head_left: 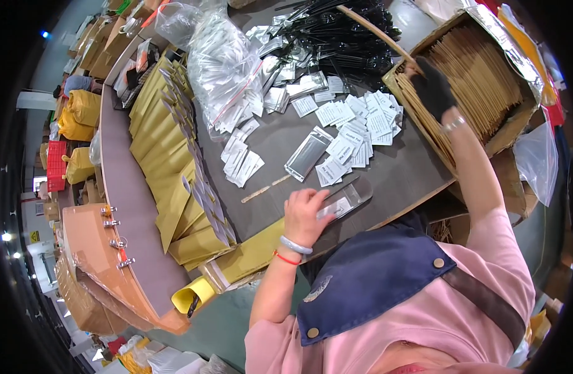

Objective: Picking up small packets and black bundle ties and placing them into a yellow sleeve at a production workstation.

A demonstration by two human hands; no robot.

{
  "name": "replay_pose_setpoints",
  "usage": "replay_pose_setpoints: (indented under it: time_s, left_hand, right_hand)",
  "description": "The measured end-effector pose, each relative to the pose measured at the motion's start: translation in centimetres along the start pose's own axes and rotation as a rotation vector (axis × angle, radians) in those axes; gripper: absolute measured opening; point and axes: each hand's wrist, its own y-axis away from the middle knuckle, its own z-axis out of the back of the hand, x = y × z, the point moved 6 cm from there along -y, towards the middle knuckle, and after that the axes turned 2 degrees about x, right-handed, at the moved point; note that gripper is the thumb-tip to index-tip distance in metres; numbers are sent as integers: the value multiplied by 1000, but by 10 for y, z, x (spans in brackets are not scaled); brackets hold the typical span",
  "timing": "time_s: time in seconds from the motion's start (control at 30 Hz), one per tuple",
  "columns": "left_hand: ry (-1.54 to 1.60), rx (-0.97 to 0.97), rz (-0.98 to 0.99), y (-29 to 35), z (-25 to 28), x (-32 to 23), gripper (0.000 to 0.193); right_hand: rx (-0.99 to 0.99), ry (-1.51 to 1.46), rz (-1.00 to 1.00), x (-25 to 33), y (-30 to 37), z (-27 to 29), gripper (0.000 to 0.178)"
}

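Observation:
My left hand (303, 217) is near the front edge of the table, thumb and forefinger along the two sides of a clear plastic sleeve (355, 196) with a rounded end. A small white card shows inside the sleeve. Under that hand, the mouth of a long gold envelope (252, 252) meets the sleeve. My right hand (431, 89), in a black glove, is over an open cardboard box (417, 118) at the right. Its fingers close on one end of a long, thin brown strip (380, 34) that slants up to the left. Many similar brown strips (479, 75) fill the box.
Mid-table lie white printed cards (361, 128) and a clear packet (308, 154). Beyond are a bag of small white packets (227, 62) and black glossy pieces (355, 37). Gold envelopes (168, 143) stand in a row at left. A yellow tube (196, 296) is at the near-left corner.

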Motion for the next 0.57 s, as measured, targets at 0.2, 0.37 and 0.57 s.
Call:
replay_pose_setpoints:
  time_s: [0.2, 0.37, 0.57]
  left_hand:
    - [103, -214, -49, -41, -14, 1, 44]
    - [53, -165, 97, -53, -27, 14, 55]
    - [58, -118, 147, -57, -26, 21, 57]
  right_hand:
    - [189, -17, -60, 36, -53, -76, 20]
    - [359, 156, -77, 43, -68, -120, 34]
    - [444, 373, -192, 44, -58, -148, 33]
